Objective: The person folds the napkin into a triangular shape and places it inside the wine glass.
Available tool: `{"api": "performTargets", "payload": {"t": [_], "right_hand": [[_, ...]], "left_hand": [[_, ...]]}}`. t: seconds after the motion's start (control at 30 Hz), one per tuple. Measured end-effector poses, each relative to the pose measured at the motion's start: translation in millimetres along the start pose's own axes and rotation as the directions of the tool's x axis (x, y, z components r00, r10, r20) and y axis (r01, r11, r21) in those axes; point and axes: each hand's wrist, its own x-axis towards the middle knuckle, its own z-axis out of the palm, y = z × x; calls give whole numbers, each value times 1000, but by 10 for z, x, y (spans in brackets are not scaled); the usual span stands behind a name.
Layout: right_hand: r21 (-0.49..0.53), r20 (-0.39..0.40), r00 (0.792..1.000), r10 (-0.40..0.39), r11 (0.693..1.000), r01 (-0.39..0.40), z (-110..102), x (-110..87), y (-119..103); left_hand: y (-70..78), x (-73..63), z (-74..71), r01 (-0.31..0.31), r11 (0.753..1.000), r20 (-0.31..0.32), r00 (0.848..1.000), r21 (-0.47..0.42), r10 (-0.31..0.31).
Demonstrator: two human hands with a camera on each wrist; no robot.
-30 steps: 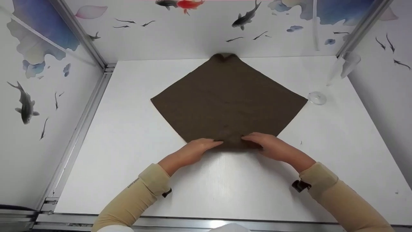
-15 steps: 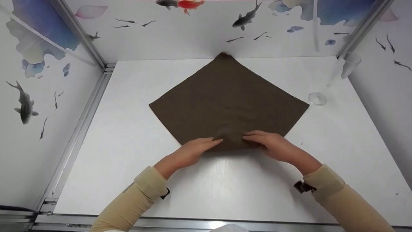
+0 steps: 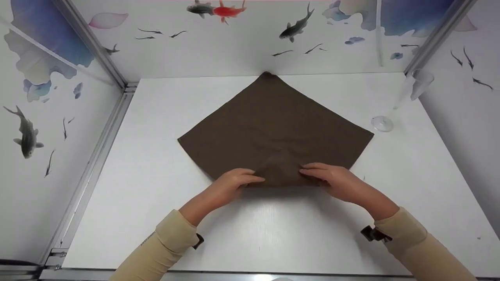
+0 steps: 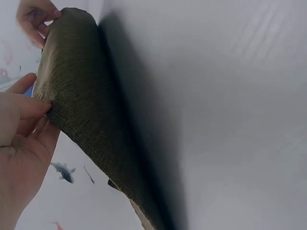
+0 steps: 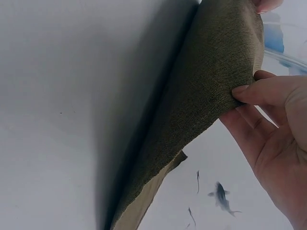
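A dark brown cloth napkin [image 3: 269,117] lies on the white table, turned as a diamond with its far tip at the back wall. Its near part is folded, and the near edge is lifted off the tabletop, casting a shadow. My left hand [image 3: 230,187] pinches that near edge between thumb and fingers, left of the middle. On the right, my right hand [image 3: 338,181] pinches the same edge. Both wrist views show the cloth [image 4: 81,86] hanging from the thumbs and fingertips, its weave visible. The cloth sags slightly between the hands, with creases just beyond them.
A clear stemmed glass [image 3: 382,123] stands right of the napkin, its foot near the cloth's right corner. White walls [image 3: 218,54] printed with fish and leaves enclose the table [image 3: 148,164] at the back and sides. A metal rail [image 3: 218,276] runs along the front edge.
Both hands have drawn the napkin a little toward me and moved slightly apart. The far tip, notched and bunched at the wall a second ago, is now a single point.
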Motion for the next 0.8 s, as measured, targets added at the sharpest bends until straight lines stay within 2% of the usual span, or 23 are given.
{"api": "performTargets", "payload": {"t": [0.07, 0.3, 0.53, 0.8], "right_hand": [[0, -3, 1000, 3, 1000, -3, -21, -2, -17], [12, 15, 1000, 21, 1000, -21, -128, 17, -78], [37, 46, 997, 57, 998, -59, -241, 24, -186], [37, 17, 999, 28, 999, -29, -342, 17, -298]], "left_hand": [[10, -6, -12, 2, 1000, -39, 999, -24, -2], [64, -37, -86, 58, 992, -127, 989, -112, -73], [134, -47, -158, 46, 991, -200, 977, -125, -71], [226, -68, -232, 47, 986, -239, 967, -160, -85]]}}
